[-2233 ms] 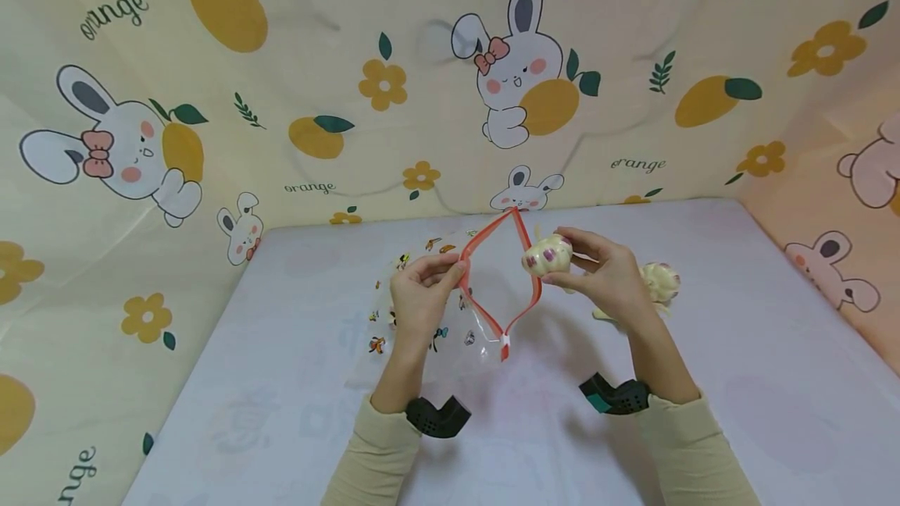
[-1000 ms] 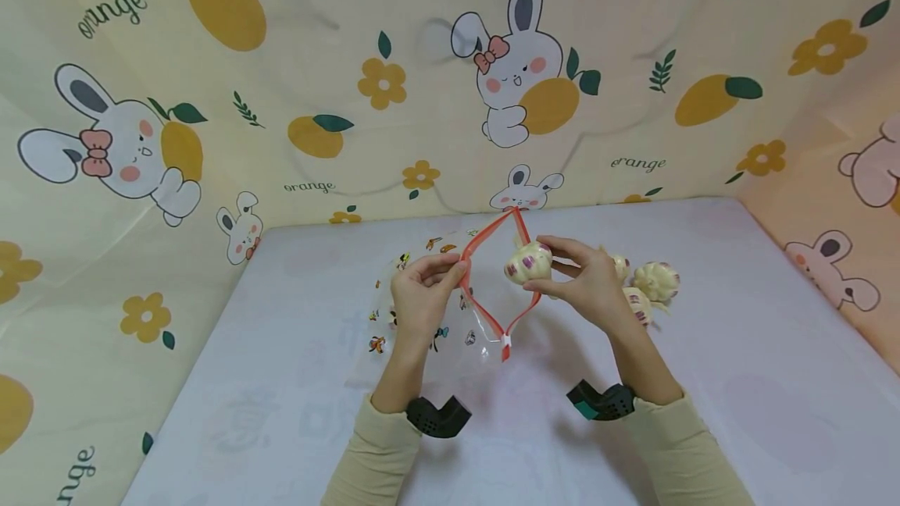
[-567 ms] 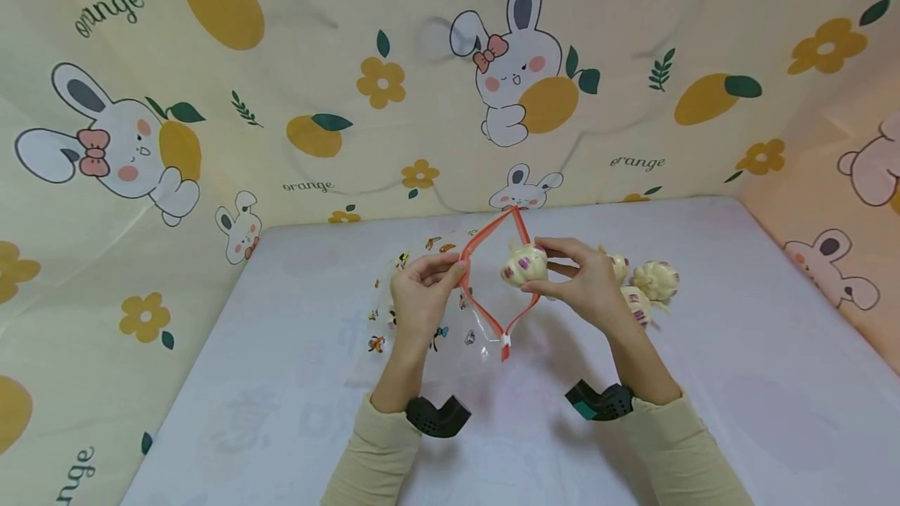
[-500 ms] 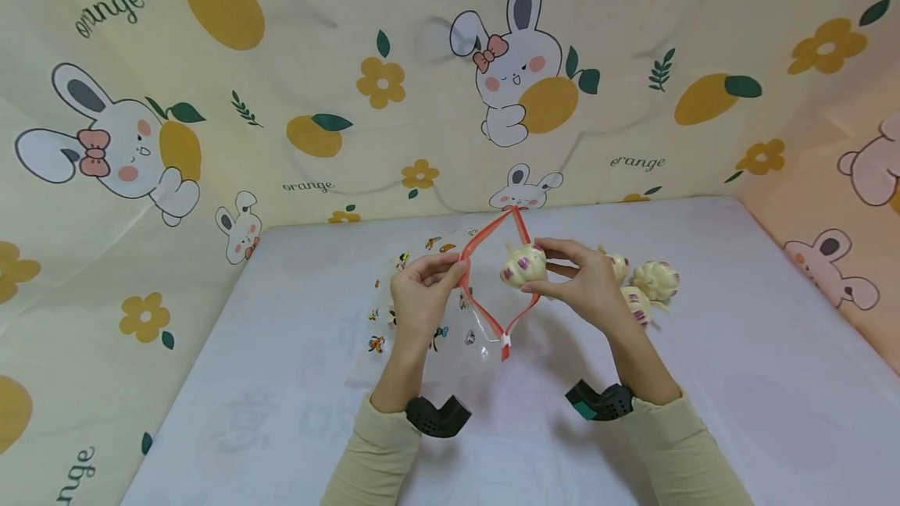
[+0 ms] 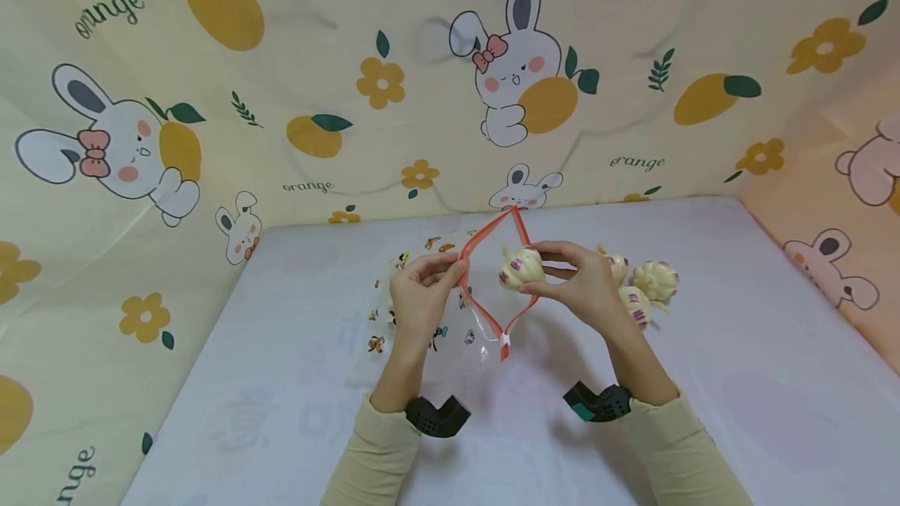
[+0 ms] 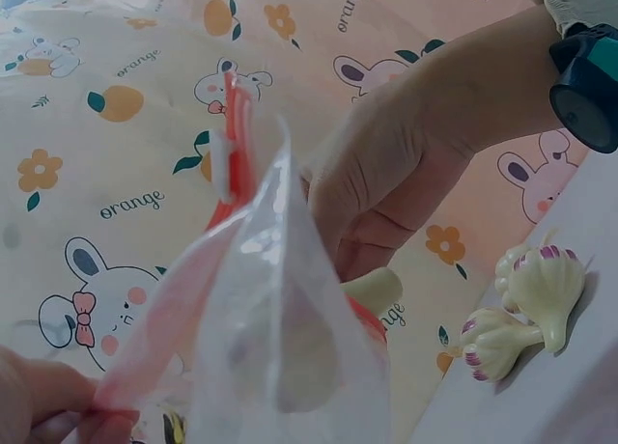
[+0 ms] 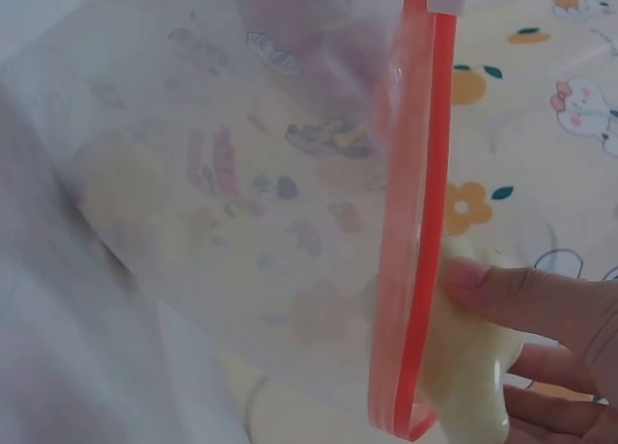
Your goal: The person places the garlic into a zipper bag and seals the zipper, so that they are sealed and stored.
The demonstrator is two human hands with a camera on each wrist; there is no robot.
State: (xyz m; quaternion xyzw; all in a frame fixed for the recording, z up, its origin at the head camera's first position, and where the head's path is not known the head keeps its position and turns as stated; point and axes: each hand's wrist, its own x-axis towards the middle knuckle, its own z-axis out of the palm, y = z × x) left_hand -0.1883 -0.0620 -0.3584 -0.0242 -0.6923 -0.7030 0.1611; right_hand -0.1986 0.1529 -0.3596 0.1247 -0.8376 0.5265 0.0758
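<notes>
The left hand (image 5: 425, 295) pinches the bag (image 5: 457, 338) open while the right hand (image 5: 582, 281) grips a garlic (image 5: 521, 269) at its mouth; bagging likely calls for a push inward, then release.

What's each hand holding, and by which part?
The left hand pinches the clear bag by its red rim, on the left side of the open mouth. The right hand holds a garlic bulb by its rounded body.

Head view looks forward and down; wrist views (much nearer) share the bag (image 7: 280, 198).
</notes>
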